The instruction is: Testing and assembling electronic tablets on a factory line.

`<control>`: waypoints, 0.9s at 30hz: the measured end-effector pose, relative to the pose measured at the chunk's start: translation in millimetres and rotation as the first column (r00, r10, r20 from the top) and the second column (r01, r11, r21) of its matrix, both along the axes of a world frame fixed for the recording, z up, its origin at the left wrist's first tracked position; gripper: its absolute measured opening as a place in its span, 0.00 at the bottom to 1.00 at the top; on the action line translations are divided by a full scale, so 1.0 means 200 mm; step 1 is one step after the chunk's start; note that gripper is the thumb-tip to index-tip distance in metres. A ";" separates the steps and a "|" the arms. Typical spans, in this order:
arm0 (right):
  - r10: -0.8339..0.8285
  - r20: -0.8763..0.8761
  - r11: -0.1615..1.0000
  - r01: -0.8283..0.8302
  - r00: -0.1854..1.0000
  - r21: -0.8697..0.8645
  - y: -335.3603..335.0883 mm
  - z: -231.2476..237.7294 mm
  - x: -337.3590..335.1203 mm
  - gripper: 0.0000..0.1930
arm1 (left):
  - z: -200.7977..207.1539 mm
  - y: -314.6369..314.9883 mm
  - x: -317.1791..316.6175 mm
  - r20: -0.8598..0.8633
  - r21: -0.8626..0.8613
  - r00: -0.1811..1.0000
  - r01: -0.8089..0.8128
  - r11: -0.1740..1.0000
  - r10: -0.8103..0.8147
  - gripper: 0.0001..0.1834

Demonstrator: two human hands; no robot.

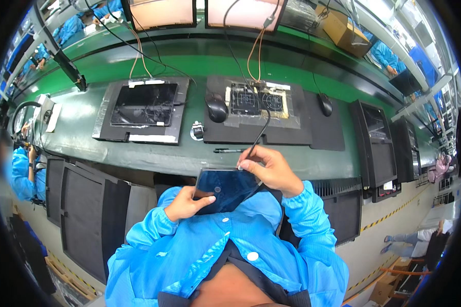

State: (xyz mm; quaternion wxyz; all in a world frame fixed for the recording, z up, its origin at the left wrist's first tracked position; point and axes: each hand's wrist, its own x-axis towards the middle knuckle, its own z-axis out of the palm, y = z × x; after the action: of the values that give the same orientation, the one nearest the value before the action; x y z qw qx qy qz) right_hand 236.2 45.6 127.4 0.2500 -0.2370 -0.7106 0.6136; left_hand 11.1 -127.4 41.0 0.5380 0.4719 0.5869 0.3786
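A dark, glossy tablet is held in front of my body, just off the near edge of the bench. My left hand grips its left side, with the thumb lying over the face. My right hand pinches the end of a black cable at the tablet's upper right corner. Fingers hide the plug, so I cannot tell whether it sits in the tablet. From there the cable runs up over the middle black foam fixture toward the monitors.
Another tablet lies in the left foam fixture. Two black mice and a pen rest on the green bench. Black foam trays stand at left and right. A co-worker's blue sleeve shows at far left.
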 end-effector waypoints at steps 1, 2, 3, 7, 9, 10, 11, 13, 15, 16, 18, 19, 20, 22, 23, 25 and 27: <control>0.018 0.040 1.000 -0.019 0.999 0.017 0.00 0.00 0.01 0.09 | 0.00 0.00 0.01 -0.004 -0.008 1.000 0.005 1.000 -0.005 0.18; 0.023 0.031 0.999 -0.024 0.999 0.026 0.00 0.00 0.01 0.09 | 0.00 0.00 0.01 -0.009 -0.016 1.000 0.010 1.000 -0.010 0.19; 0.012 0.051 1.000 -0.013 0.999 0.020 0.01 0.00 0.01 0.09 | 0.01 0.02 0.01 -0.010 -0.001 1.000 0.015 1.000 -0.015 0.19; -0.007 0.074 1.000 0.007 0.997 0.005 0.03 -0.01 0.03 0.09 | 0.00 0.04 0.01 0.032 -0.008 0.999 0.027 1.000 -0.027 0.17; -0.004 0.072 0.999 0.008 0.997 -0.047 0.05 -0.03 0.05 0.13 | -0.01 0.06 0.00 0.001 0.001 0.999 0.053 0.999 -0.053 0.19; -0.015 0.070 0.999 0.018 0.997 -0.043 0.05 -0.01 0.06 0.13 | 0.00 0.07 0.00 -0.022 0.005 0.997 0.074 0.997 -0.074 0.20; 0.021 0.110 0.992 -0.035 0.994 0.121 0.05 0.02 0.08 0.13 | 0.07 0.11 0.00 -0.026 0.009 0.996 0.083 0.996 -0.083 0.20; 0.132 0.201 0.981 -0.156 0.971 0.111 0.11 0.01 0.15 0.16 | 0.22 0.19 0.00 -0.080 -0.060 0.979 0.183 0.981 -0.188 0.26; 0.085 0.214 0.996 -0.084 0.973 -0.015 0.18 -0.01 0.26 0.18 | 0.21 0.29 0.05 0.051 0.089 0.988 0.139 0.986 -0.144 0.27; -0.033 0.111 0.988 0.050 0.993 -0.147 0.18 -0.01 0.31 0.18 | 0.21 0.33 0.05 0.188 0.222 0.975 0.076 0.972 -0.119 0.27; -0.221 -0.035 0.975 0.220 0.975 -0.045 0.31 -0.06 0.45 0.17 | 0.29 0.45 0.01 0.334 0.363 0.942 -0.109 0.925 -0.020 0.39; -0.327 -0.119 0.940 0.310 0.938 -0.139 0.36 -0.09 0.51 0.16 | 0.32 0.52 -0.02 0.288 0.469 0.957 -0.161 0.868 0.022 0.41; -0.434 -0.190 0.891 0.388 0.880 -0.236 0.42 -0.11 0.57 0.15 | 0.36 0.60 -0.06 0.249 0.572 0.966 -0.203 0.795 0.067 0.45; -0.581 -0.215 0.790 0.480 0.785 -0.381 0.54 -0.19 0.64 0.12 | 0.37 0.75 -0.13 -0.030 0.680 0.988 -0.089 0.728 0.149 0.49; -0.626 -0.205 0.747 0.502 0.753 -0.436 0.59 -0.20 0.64 0.11 | 0.36 0.83 -0.16 -0.231 0.675 0.959 0.035 0.737 0.166 0.47; -0.680 -0.190 0.682 0.516 0.708 -0.519 0.71 -0.31 0.64 0.12 | 0.32 0.97 -0.16 -0.601 0.538 0.778 0.224 0.813 0.183 0.45; -0.701 -0.181 0.646 0.508 0.689 -0.570 0.82 -0.43 0.62 0.13 | 0.31 1.08 -0.06 -0.795 0.355 0.590 0.271 0.895 0.137 0.50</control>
State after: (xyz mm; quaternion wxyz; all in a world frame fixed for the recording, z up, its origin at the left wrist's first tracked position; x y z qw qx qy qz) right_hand 359.7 210.6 40.7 0.5126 -0.3928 -0.3483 0.6794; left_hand -1.3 89.0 102.6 0.1075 0.7222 0.6450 0.2255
